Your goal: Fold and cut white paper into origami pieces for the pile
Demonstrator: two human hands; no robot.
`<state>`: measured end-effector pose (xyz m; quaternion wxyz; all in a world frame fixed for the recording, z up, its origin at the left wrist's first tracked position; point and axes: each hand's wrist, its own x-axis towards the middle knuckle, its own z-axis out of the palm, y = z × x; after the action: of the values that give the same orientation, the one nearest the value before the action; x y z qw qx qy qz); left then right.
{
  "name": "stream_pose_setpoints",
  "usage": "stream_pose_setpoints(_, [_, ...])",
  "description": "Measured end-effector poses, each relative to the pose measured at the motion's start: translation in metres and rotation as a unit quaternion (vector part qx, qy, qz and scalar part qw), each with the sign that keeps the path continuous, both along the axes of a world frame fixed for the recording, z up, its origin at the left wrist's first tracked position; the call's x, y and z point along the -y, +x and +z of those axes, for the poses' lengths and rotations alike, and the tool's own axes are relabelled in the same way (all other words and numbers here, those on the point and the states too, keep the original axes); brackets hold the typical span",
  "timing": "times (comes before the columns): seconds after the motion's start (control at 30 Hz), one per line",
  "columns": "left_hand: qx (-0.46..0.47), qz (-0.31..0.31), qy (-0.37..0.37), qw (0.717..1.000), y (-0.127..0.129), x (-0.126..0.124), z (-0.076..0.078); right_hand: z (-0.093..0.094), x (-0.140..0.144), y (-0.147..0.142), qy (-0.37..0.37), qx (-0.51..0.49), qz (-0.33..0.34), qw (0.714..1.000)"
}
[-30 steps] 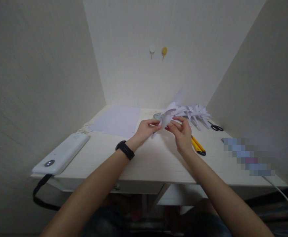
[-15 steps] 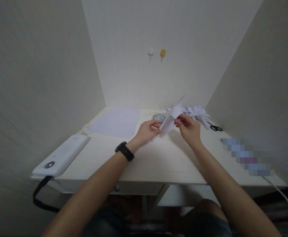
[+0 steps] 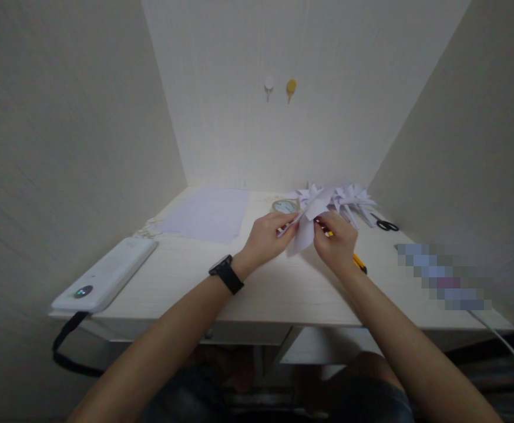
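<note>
Above the middle of the desk, a folded white paper (image 3: 305, 234) with bent flaps is between my two hands. My left hand (image 3: 271, 238), with a black watch on the wrist, pinches its left edge between thumb and fingers. At the paper's right side, the closed fingers of my right hand (image 3: 336, 236) grip it near the centre. A yellow and black pencil (image 3: 359, 263) shows behind my right hand, partly hidden; I cannot tell whether the hand holds it or it lies on the desk. Behind the paper is a round dial (image 3: 285, 206).
Folded paper pinwheels (image 3: 353, 200) are heaped at the back right, beside black scissors (image 3: 387, 225). Flat white sheets (image 3: 208, 214) lie at the back left. A white device (image 3: 107, 276) with a black strap rests on the left edge. A blurred-out item (image 3: 442, 276) with a cable lies right.
The paper has been turned and its flaps now fold over toward the centre. My right hand has shifted slightly and curled closer. The pencil behind it has come into view.
</note>
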<state>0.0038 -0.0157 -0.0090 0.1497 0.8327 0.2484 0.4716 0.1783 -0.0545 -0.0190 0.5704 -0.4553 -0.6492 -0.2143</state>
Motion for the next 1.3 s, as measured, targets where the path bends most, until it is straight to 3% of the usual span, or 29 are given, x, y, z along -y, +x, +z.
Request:
stream_pose_setpoints(0.1, [-0.016, -0.003, 0.072, 0.997, -0.002, 0.003, 0.0, -0.004, 0.004, -0.007, 0.01, 0.001, 0.028, 1.0])
stream_pose_setpoints(0.23, [-0.027, 0.016, 0.128, 0.991, -0.004, 0.004, 0.0, -0.006, 0.006, -0.011, 0.022, 0.019, 0.013, 1.0])
stream_pose_setpoints(0.4, [-0.051, 0.059, 0.124, 0.989, -0.006, 0.007, 0.002, -0.006, 0.007, -0.012, 0.018, 0.027, -0.004, 0.999])
stream_pose_setpoints(0.8, [-0.084, 0.04, 0.07, 0.993, -0.009, 0.012, 0.005, -0.007, 0.009, -0.014, 0.007, 0.026, 0.028, 0.999])
stream_pose_setpoints(0.97, [-0.096, 0.053, 0.123, 0.986, -0.008, 0.011, 0.004, -0.006, 0.01, -0.014, 0.006, 0.012, 0.043, 0.999])
stream_pose_setpoints(1.17, [-0.058, 0.079, 0.174, 0.98, -0.005, 0.002, -0.003, -0.005, 0.01, -0.01, 0.009, 0.064, 0.038, 0.997])
stream_pose_setpoints(1.3, [-0.041, 0.059, 0.218, 0.973, -0.003, -0.001, -0.004, -0.004, 0.01, -0.009, 0.001, 0.042, 0.056, 0.998])
